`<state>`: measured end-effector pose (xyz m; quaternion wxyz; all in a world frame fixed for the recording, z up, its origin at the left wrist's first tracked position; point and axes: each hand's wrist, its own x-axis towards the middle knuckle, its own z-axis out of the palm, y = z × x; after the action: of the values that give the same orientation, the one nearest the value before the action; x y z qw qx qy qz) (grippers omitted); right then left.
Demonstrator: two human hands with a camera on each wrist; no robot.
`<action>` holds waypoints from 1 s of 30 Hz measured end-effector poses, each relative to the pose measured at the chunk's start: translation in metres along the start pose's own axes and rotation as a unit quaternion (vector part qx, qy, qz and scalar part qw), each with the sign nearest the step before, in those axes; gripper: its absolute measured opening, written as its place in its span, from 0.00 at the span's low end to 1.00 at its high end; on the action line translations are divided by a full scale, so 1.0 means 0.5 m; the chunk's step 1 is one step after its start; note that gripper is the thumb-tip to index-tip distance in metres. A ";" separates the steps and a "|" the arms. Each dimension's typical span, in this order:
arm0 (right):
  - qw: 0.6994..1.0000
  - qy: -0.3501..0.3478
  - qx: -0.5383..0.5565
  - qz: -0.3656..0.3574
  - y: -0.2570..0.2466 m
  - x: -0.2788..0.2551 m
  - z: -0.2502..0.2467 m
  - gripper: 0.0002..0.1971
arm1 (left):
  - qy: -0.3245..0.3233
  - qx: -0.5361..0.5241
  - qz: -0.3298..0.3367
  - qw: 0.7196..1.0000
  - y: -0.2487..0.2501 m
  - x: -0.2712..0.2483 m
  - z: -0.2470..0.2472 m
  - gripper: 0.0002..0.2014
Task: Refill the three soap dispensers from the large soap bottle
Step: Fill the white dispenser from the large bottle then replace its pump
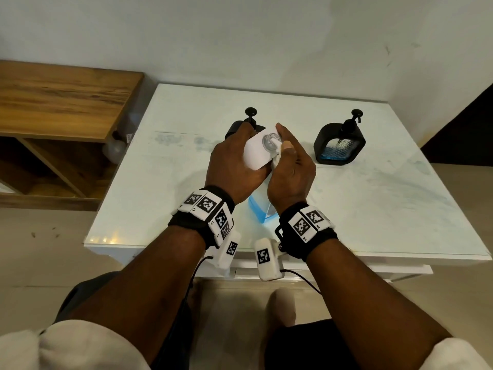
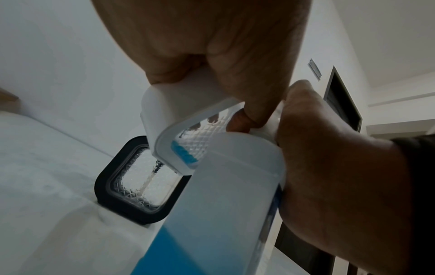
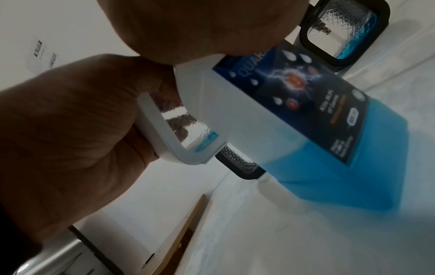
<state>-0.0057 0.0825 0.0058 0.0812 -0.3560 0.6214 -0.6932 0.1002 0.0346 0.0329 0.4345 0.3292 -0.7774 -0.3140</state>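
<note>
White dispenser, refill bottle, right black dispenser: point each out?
white soap dispenser [image 1: 257,152], head view, top face.
large soap bottle [image 3: 329,167], right wrist view, blue-filled lower body.
black soap dispenser [image 1: 321,137], head view, left frame edge.

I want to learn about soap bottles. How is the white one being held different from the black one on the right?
The white soap dispenser is held off the table by both hands, tilted, its pump off and neck open. The black soap dispenser stands upright on the table, untouched, its pump on. Both have patterned clear windows showing a little blue soap.
</note>
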 end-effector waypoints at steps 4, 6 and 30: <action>1.000 -0.009 -0.001 0.016 -0.001 0.007 -0.001 0.23 | -0.004 0.006 0.005 1.000 -0.004 0.000 -0.007 0.30; 1.000 -0.002 0.006 0.006 -0.006 0.003 -0.003 0.23 | -0.008 0.004 0.006 1.000 -0.003 0.000 -0.010 0.29; 1.000 0.000 0.004 -0.013 -0.001 0.000 -0.002 0.26 | -0.019 -0.020 0.011 1.000 -0.006 0.007 -0.010 0.28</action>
<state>-0.0061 0.0834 0.0063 0.0733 -0.3635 0.6136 -0.6972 0.1041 0.0289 0.0343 0.4296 0.3060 -0.7824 -0.3310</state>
